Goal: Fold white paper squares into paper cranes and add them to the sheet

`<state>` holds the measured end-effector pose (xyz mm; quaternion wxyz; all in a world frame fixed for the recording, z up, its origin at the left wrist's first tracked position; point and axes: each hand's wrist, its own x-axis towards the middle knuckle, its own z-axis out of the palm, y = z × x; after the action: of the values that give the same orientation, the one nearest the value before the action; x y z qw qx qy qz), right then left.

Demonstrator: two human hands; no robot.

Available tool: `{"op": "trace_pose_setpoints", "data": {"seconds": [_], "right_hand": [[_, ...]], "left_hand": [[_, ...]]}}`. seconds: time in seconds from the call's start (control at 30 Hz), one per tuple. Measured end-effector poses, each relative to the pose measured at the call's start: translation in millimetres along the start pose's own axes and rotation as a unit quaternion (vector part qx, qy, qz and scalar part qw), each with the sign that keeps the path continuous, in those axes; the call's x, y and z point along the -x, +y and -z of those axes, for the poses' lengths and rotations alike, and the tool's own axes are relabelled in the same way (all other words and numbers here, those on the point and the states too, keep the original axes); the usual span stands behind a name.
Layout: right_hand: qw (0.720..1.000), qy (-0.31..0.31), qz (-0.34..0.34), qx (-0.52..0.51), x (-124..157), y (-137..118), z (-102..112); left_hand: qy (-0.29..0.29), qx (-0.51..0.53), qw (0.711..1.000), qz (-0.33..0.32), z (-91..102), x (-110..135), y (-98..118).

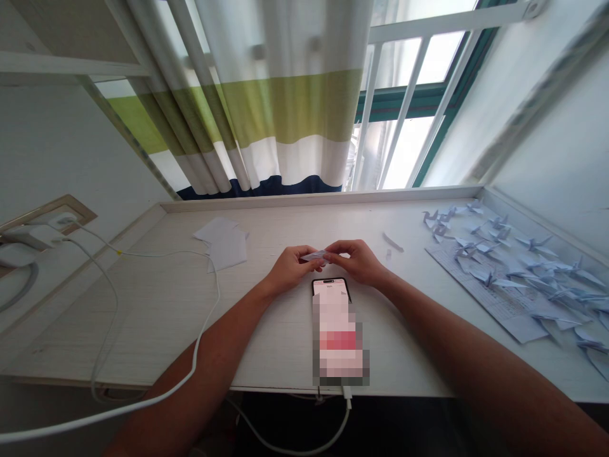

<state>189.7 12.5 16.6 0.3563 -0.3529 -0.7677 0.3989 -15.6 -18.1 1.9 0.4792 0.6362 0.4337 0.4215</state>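
Note:
Between my two hands is a small folded piece of white paper (314,256), held a little beyond the top of the phone. My left hand (291,268) pinches its left end, and my right hand (354,260) pinches its right end. Fingers cover much of the paper, so its exact shape is hard to make out. Just below the hands lies a phone (332,284) with its screen lit and mostly blurred. Left of my left hand rests a small stack of white paper sheets (227,247). A narrow paper strip (392,242) lies right of my right hand.
Many folded paper cranes (495,279) cover the right side of the white desk (157,317), some on a printed sheet (476,289). A white cable (216,298) crosses the left side and my left forearm. Chargers (38,235) sit in a wall socket. A curtain (295,101) hangs behind.

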Motion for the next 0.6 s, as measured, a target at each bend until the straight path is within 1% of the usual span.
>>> {"op": "trace_pose_setpoints", "data": {"seconds": [0.13,0.3,0.6], "right_hand": [[0.999,-0.007,-0.009,-0.037,0.1,2.1,-2.8],[0.999,-0.014,-0.01,-0.042,-0.1,3.0,-5.0],[0.999,-0.044,0.003,-0.031,-0.4,2.2,-2.9]], "left_hand": [[0.016,0.012,1.0,0.016,-0.8,-0.4,3.2],[0.033,0.045,0.997,0.046,-0.9,0.8,5.0],[0.034,0.062,0.995,0.071,0.0,3.5,4.1]]}}
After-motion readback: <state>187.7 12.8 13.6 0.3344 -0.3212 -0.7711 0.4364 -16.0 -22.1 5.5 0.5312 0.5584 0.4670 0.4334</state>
